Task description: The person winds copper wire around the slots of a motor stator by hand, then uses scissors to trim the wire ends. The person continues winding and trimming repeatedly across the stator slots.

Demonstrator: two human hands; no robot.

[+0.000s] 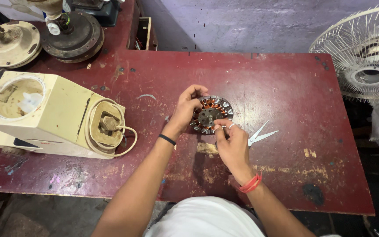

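A round metal stator with copper windings is held just above the dark red table. My left hand grips its left rim, with a black band on that wrist. My right hand pinches the stator's lower edge from below; it wears a ring and a red wrist thread. A pair of small white-handled scissors lies open on the table just right of my right hand.
A cream mixer base with a coiled cord lies on its side at the left. Two old fan motors stand at the back left. A white table fan guard stands beyond the table's right end.
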